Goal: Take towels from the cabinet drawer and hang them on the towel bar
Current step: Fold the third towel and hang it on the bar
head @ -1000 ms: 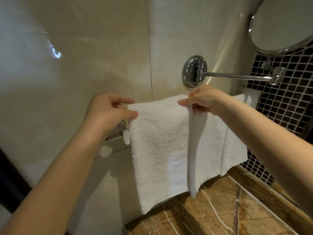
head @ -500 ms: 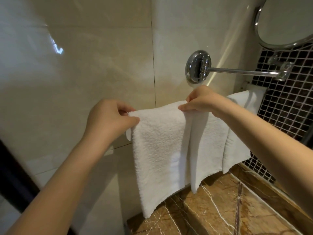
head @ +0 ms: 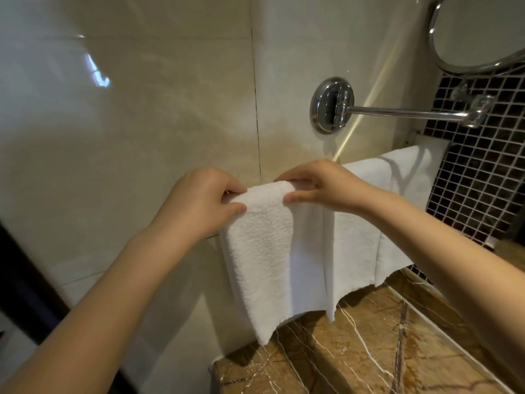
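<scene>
A white towel [head: 264, 251] hangs folded over the towel bar, which the cloth hides. My left hand [head: 199, 203] pinches the towel's top left edge between thumb and fingers. My right hand [head: 318, 184] grips the top fold just to the right, thumb in front and fingers over the back. Two more white towels [head: 366, 223] hang further right along the same bar, the last one [head: 403, 172] reaching the wall corner.
A chrome wall mount [head: 331, 105] with a swing arm [head: 403, 112] holds a round mirror [head: 480, 32] above the towels. Dark mosaic tile [head: 483, 180] covers the right wall. A brown marble counter [head: 355, 359] lies below the towels.
My hands have come closer together along the top of the left towel, bunching it narrower. The view has shifted slightly so the towels sit lower in the frame.
</scene>
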Motion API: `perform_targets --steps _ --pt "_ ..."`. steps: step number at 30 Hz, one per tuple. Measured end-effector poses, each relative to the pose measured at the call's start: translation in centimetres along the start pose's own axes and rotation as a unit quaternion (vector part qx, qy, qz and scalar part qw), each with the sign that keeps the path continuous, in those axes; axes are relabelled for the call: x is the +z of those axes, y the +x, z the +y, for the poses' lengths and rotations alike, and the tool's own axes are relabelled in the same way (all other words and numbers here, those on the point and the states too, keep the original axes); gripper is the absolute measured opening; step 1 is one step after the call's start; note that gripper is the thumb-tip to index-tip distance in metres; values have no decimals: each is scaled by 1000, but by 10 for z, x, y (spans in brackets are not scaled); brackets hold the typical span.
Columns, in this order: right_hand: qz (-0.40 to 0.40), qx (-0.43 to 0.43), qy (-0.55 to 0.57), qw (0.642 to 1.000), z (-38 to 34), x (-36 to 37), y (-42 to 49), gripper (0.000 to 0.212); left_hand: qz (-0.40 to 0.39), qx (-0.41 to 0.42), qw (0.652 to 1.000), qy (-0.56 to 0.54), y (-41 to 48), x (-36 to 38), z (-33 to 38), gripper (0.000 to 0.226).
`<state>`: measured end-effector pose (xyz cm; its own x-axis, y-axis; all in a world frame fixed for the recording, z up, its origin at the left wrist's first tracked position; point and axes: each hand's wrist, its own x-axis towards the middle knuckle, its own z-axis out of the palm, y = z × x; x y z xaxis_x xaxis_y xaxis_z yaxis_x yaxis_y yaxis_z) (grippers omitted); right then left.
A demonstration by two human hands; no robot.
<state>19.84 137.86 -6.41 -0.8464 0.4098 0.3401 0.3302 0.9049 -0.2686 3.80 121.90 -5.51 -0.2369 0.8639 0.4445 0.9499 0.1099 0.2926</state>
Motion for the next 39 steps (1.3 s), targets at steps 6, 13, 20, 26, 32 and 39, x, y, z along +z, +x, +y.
perform_targets --steps 6,13,20,26,32,39 --pt "26 4 -31 999 1 8 0 37 -2 60 996 60 -3 1 -4 15" --pt "322 13 98 942 2 55 -34 37 270 135 953 26 -51 39 2 15" --pt "378 191 359 832 19 113 -66 23 275 -105 934 -204 -82 97 -19 17" --pt "280 175 447 831 37 111 -56 14 212 -139 928 -271 -59 111 -24 16" --pt "269 120 470 832 38 112 -46 12 200 -143 895 -372 -46 115 -21 13" --pt "247 133 488 827 43 121 -36 10 216 -137 887 -385 -47 118 -28 10"
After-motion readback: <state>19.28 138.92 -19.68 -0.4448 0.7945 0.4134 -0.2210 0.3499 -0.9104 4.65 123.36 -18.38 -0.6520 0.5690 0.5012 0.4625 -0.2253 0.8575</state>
